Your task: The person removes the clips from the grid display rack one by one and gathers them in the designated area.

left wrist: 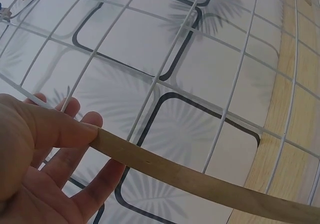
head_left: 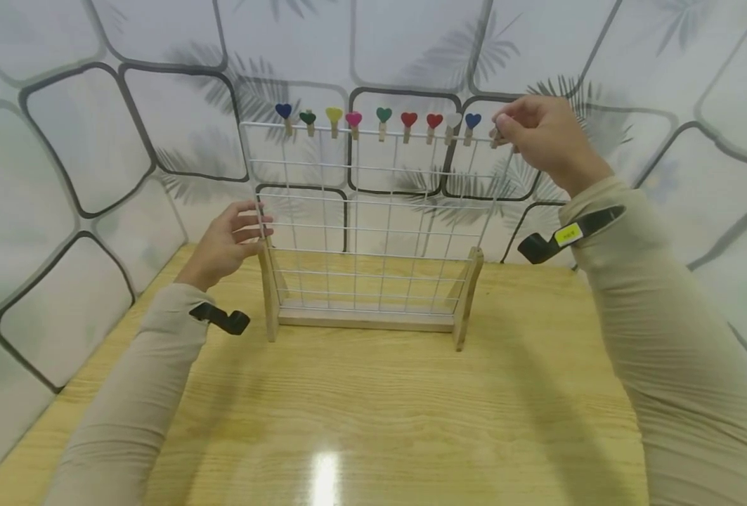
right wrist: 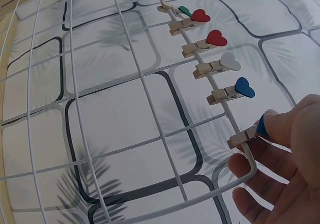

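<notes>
A white wire grid rack [head_left: 373, 198] stands upright on wooden legs [head_left: 469, 299]. Heart-topped clothespins in several colours line its top wire, among them a red one [head_left: 409, 121] and a blue one [head_left: 472, 121]. At the top right corner, my right hand [head_left: 547, 137] pinches a wooden clothespin [right wrist: 243, 137] with a blue heart, its jaws at the top wire. My left hand [head_left: 221, 242] holds the rack's left side at the upper end of the wooden leg [left wrist: 150, 160], thumb on the near side and fingers spread behind.
The rack rests on a light wood-grain table [head_left: 360, 400]. A patterned wall covering [head_left: 291, 42] with dark rounded outlines and grey leaves rises close behind it and at both sides. A black strap mount [head_left: 569, 235] sits on each wrist.
</notes>
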### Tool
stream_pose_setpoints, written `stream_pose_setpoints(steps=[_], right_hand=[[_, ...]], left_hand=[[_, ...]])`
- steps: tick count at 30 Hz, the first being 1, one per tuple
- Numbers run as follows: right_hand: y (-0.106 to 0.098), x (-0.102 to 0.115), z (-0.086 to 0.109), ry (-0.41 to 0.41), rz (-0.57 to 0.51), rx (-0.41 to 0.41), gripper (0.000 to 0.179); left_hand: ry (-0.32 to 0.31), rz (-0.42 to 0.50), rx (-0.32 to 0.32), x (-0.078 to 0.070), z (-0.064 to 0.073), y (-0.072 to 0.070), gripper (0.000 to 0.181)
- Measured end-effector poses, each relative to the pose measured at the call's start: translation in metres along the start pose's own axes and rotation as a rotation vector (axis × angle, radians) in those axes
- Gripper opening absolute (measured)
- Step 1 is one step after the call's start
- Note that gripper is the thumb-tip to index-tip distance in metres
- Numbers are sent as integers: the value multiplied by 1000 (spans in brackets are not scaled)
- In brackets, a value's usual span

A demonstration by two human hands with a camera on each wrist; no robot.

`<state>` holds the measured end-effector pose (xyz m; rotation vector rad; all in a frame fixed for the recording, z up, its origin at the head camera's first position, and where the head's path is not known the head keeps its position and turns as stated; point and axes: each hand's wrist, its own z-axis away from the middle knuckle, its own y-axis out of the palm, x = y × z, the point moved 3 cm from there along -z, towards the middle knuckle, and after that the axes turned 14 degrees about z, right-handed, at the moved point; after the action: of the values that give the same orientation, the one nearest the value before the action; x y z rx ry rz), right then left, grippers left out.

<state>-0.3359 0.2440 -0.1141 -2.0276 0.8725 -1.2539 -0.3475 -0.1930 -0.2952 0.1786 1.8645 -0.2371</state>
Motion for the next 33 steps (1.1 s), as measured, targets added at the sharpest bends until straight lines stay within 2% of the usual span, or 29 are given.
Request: stream_pose_setpoints(steps=[11,16,23,33], right_hand=[[0,7,-3,37,19,15,15],[0,7,-5,64,74,5,16],[0,6,-5,92,125,-32,16],[3,6,-7,99,176,-114,9]], left_hand=[[30,21,-3,-2,4,-3,56],[39,32,1,0,3,-2,54],[45,46,13,2,-1,0,55],[16,21,10,1,-1,-1,58]])
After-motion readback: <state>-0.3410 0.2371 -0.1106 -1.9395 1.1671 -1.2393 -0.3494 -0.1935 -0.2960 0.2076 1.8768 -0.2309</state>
